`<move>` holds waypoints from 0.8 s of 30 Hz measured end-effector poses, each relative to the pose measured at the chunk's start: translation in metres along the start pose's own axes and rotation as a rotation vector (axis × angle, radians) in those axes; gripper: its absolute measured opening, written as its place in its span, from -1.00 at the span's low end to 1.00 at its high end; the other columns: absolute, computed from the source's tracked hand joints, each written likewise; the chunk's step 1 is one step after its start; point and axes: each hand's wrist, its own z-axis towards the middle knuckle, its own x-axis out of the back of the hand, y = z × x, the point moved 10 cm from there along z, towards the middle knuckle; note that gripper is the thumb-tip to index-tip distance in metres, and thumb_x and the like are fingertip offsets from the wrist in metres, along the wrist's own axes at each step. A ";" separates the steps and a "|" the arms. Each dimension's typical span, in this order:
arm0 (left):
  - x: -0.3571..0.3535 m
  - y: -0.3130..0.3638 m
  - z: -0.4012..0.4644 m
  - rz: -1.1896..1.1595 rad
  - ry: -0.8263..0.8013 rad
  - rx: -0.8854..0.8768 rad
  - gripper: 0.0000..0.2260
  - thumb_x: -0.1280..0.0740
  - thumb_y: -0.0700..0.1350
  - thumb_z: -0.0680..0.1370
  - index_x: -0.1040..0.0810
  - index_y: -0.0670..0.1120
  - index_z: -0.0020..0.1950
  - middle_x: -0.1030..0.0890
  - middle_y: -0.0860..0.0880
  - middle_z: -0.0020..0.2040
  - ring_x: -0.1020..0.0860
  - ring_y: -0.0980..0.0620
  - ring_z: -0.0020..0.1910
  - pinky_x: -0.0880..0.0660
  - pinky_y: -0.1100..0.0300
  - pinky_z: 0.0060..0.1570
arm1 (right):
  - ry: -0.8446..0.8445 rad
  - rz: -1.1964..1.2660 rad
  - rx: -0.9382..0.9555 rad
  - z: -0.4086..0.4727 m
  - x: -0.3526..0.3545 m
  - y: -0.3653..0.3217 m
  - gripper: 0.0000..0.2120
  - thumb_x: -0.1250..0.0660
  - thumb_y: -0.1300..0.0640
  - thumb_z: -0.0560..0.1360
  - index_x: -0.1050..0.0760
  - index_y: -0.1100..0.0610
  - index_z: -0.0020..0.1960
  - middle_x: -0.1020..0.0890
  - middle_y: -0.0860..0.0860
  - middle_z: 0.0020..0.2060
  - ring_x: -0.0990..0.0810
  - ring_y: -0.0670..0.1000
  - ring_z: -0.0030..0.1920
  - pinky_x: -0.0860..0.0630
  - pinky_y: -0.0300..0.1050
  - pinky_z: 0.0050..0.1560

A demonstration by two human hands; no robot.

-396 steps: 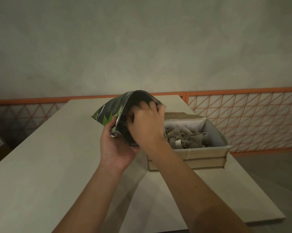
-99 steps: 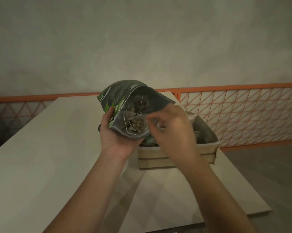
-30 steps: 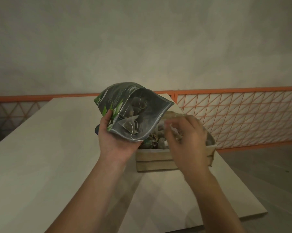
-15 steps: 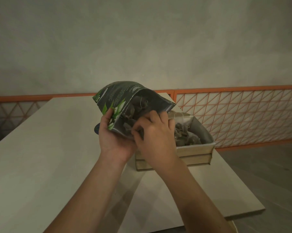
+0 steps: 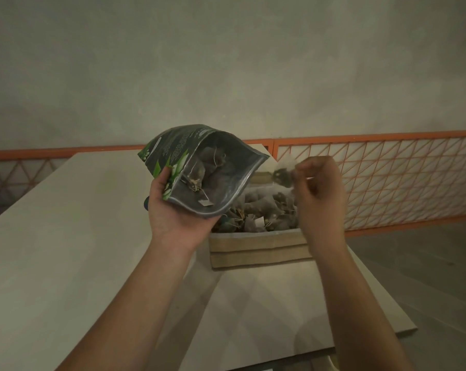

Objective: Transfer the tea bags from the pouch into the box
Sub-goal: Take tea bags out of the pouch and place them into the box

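Pale table [image 5: 65,263] in the foreground; on it, a cardboard box [image 5: 258,249] already heaped with tea bags [image 5: 264,210]. Above the box's left end, left hand [image 5: 177,210] grips the open dark pouch [image 5: 213,180] from below, mouth tilted toward the camera, more bags visible inside. Right hand [image 5: 319,191], over the box's right end, pinches one tea bag [image 5: 284,172] between fingertips, other fingers curled; orange mesh railing [image 5: 387,180] and a grey wall lie beyond.

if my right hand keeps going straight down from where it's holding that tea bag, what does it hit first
Most likely the pile of tea bags already in the box. The right hand pinches a tea bag that appears to hang above the box's open top, though depth is hard to judge from this one view.
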 end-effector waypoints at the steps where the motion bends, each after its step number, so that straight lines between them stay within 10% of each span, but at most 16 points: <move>1: 0.000 -0.001 0.000 0.001 0.000 0.005 -0.52 -0.22 0.18 0.59 -0.56 -0.05 0.40 -0.56 -0.22 0.37 -0.49 -0.28 0.38 -0.32 -0.20 0.45 | 0.005 -0.047 -0.012 0.005 0.007 0.009 -0.85 -0.28 0.29 0.57 -0.49 0.05 -0.02 -0.60 -0.09 -0.15 -0.54 -0.17 -0.29 -0.46 -0.31 -0.29; 11: -0.003 -0.015 0.004 0.012 0.013 0.031 -0.52 -0.22 0.19 0.59 -0.55 -0.03 0.40 -0.56 -0.20 0.37 -0.50 -0.27 0.38 -0.35 -0.19 0.43 | -0.156 -0.545 -0.003 0.014 0.027 0.071 -0.88 -0.37 0.24 0.53 -0.62 0.10 0.02 -0.61 -0.05 -0.10 -0.52 -0.12 -0.21 -0.33 -0.47 -0.27; 17: 0.000 -0.018 0.004 0.029 0.029 0.031 -0.53 -0.22 0.19 0.59 -0.55 -0.01 0.40 -0.56 -0.20 0.37 -0.50 -0.26 0.37 -0.35 -0.20 0.42 | -0.156 -0.754 0.216 0.013 0.016 0.053 -0.87 -0.41 0.15 0.51 -0.69 0.15 0.00 -0.65 0.08 -0.13 -0.50 0.08 -0.11 -0.35 -0.12 -0.12; 24: -0.001 -0.016 0.004 0.022 0.030 0.027 -0.53 -0.22 0.19 0.59 -0.55 -0.02 0.41 -0.56 -0.20 0.37 -0.50 -0.27 0.37 -0.35 -0.20 0.42 | -0.330 -1.051 0.029 0.005 0.004 0.067 -0.74 -0.20 -0.08 0.60 -0.65 -0.07 0.06 -0.61 -0.01 -0.05 -0.42 0.10 0.08 -0.13 -0.02 0.01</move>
